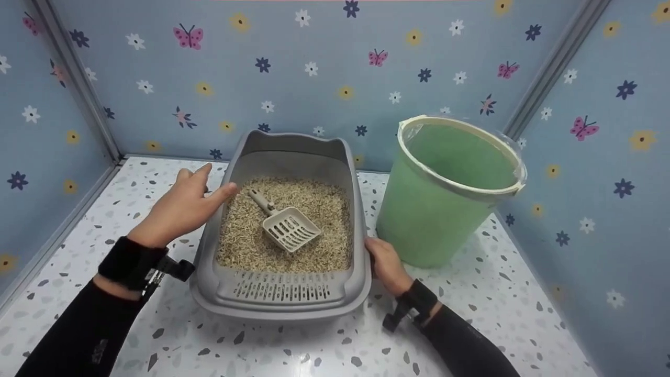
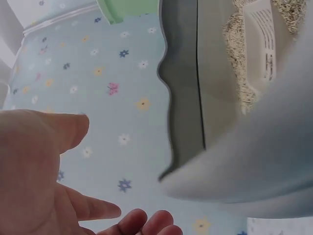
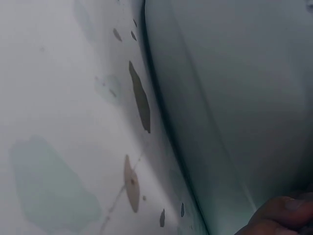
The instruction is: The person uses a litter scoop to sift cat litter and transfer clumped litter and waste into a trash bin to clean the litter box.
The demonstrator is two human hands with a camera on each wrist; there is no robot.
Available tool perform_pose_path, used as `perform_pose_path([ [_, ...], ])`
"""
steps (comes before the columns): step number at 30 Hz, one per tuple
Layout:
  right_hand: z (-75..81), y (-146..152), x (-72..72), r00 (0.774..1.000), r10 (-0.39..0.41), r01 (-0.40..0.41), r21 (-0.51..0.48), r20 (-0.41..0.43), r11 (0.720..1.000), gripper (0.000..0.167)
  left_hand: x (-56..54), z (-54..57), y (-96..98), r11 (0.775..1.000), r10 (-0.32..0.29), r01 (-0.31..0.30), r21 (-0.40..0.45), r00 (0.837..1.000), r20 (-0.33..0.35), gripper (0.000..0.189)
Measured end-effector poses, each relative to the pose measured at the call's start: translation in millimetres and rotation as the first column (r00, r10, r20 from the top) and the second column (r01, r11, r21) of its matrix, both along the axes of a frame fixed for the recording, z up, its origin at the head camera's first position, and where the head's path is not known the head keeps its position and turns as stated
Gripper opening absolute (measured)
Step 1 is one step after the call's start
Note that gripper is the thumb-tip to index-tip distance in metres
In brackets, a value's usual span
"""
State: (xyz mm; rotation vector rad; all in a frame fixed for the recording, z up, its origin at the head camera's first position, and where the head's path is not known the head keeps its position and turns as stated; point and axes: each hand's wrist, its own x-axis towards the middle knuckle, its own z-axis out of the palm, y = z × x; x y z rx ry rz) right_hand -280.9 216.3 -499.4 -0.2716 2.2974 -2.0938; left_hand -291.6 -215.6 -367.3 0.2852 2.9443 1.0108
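A grey litter box point(image 1: 282, 309) stands on the speckled tabletop, with tan litter point(image 1: 241, 246) inside. On the litter lies a beige slotted litter scoop point(image 1: 290, 228), its handle pointing to the back left; the left wrist view shows part of this scoop point(image 2: 259, 44) too. My left hand point(image 1: 183, 204) hovers by the box's left rim, fingers spread and holding nothing; the left wrist view shows it apart from the wall. At the right side, my right hand point(image 1: 388, 267) grips the box under its rim. Most of its fingers are hidden in the head view.
A green bin point(image 1: 429, 220) with a cream rim and clear liner stands right of the box, close to my right hand. Blue panels point(image 1: 314, 52) with flowers and butterflies enclose the white speckled tabletop point(image 1: 251, 351) at the back and both sides.
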Motion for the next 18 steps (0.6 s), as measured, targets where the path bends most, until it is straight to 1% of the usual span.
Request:
perform_pose_path([
  [3, 1.7, 1.1, -1.1, 1.000, 0.018, -0.018, -0.012, 0.021, 1.000, 0.048, -0.7, -13.2, -8.0, 1.000, 0.015, -0.015, 0.017, 1.000, 0.004, 0.108],
  [5, 3.1, 2.5, -2.2, 0.998, 0.031, -0.030, -0.024, 0.051, 0.999, 0.049, -1.9, -20.3, -12.5, 0.999, 0.028, -0.027, 0.027, 1.000, -0.006, 0.107],
  [9, 6.9, 6.3, -4.8, 0.995, 0.045, -0.044, -0.011, 0.090, 0.999, 0.046, -4.3, -29.7, -16.9, 0.998, 0.050, -0.049, 0.034, 0.998, -0.039, 0.106],
  [12, 8.0, 9.1, -5.1, 0.993, 0.060, -0.062, 0.015, 0.098, 0.998, 0.043, -4.0, -34.2, -18.6, 0.999, 0.047, -0.046, 0.019, 0.998, -0.046, 0.107],
  [15, 9.1, 13.3, -3.0, 0.992, 0.086, -0.089, 0.034, 0.089, 0.995, 0.041, -2.2, -37.3, -20.6, 0.999, 0.034, -0.034, 0.001, 0.998, -0.048, 0.107],
  [18, 13.4, 20.4, 2.0, 0.995, 0.101, -0.103, 0.132, 0.023, 0.986, 0.043, 0.9, -39.5, -24.5, 1.000, 0.022, -0.023, -0.019, 0.999, -0.049, 0.107],
])
